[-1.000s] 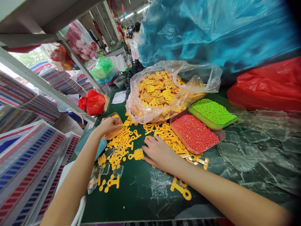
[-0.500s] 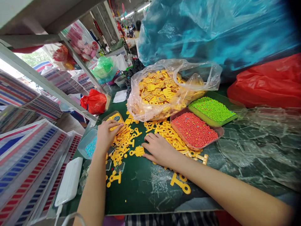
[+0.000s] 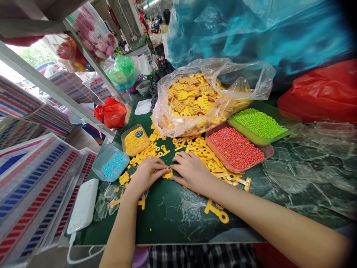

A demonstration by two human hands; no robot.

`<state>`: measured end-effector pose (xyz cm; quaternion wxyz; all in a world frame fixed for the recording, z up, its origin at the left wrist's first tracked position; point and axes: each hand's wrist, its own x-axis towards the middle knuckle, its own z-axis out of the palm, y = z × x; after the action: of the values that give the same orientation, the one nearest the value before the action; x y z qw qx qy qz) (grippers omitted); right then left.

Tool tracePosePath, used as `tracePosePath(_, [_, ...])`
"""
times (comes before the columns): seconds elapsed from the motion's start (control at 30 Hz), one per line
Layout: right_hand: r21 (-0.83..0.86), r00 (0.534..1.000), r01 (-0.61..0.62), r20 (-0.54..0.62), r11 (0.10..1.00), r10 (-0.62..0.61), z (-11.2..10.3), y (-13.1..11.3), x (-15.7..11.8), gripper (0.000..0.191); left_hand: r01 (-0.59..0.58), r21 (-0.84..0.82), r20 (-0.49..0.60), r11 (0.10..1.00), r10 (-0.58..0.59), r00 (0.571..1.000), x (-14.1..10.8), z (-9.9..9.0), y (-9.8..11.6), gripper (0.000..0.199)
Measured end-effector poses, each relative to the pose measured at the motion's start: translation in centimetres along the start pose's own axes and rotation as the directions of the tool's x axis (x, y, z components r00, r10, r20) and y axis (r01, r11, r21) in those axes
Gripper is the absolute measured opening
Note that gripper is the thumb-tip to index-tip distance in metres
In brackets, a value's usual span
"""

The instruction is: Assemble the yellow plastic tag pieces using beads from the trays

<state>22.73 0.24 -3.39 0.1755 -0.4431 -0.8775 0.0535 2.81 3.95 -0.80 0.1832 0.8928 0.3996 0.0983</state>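
Observation:
My left hand (image 3: 147,173) has its fingers closed together, their tips on a small yellow plastic piece (image 3: 167,174) on the green table (image 3: 164,216). My right hand (image 3: 191,172) rests on the other side of that piece, thumb and fingers curled around its right edge. Loose yellow parts (image 3: 205,152) lie behind both hands. A tray of yellow beads (image 3: 136,139) and a tray of blue beads (image 3: 114,163) stand beyond my left hand. Red beads (image 3: 234,147) fill a tray behind my right forearm.
An open plastic bag of yellow parts (image 3: 192,96) stands at the back, beside a tray of green beads (image 3: 259,124). Clear plastic pieces (image 3: 301,163) cover the right side. A white power bank (image 3: 83,208) with a cable lies at the left edge.
My left hand has moved from the yellow bead tray to the right, down to the small yellow piece, uncovering both left trays. My right hand stays by the piece. The view has shifted slightly.

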Motion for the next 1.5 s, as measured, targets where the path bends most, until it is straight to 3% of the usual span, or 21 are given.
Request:
tracePosePath(0.3, [0.042,0.999,0.017,-0.033,0.999,-0.016,0.5,0.2,-0.1,0.017,-0.025,0.061,-0.036,0.998,0.028,0.999,-0.5,0.6,-0.9,0.035])
tracePosePath(0.53, [0.040,0.999,0.030,-0.044,0.999,-0.028,0.8,0.4,-0.1,0.017,-0.051,-0.010,-0.033,0.999,0.051,0.998,-0.4,0.9,-1.0,0.035])
tracePosePath(0.83, [0.058,0.995,0.058,-0.083,0.997,-0.053,1.1,0.7,-0.3,0.015,0.070,-0.149,-0.083,0.986,-0.083,0.993,-0.5,0.1,-0.3,0.032])
tracePosePath(1.27, [0.064,0.998,0.031,-0.047,0.997,-0.028,0.9,0.5,-0.2,0.017,0.008,-0.008,-0.004,1.000,-0.008,1.000,-0.5,0.7,-0.5,0.024])
tracePosePath(1.5, [0.075,0.999,0.038,-0.026,0.996,-0.036,0.8,0.6,-0.2,0.015,0.110,-0.076,-0.161,0.991,-0.121,0.980,-1.2,-1.2,-1.3,0.026])
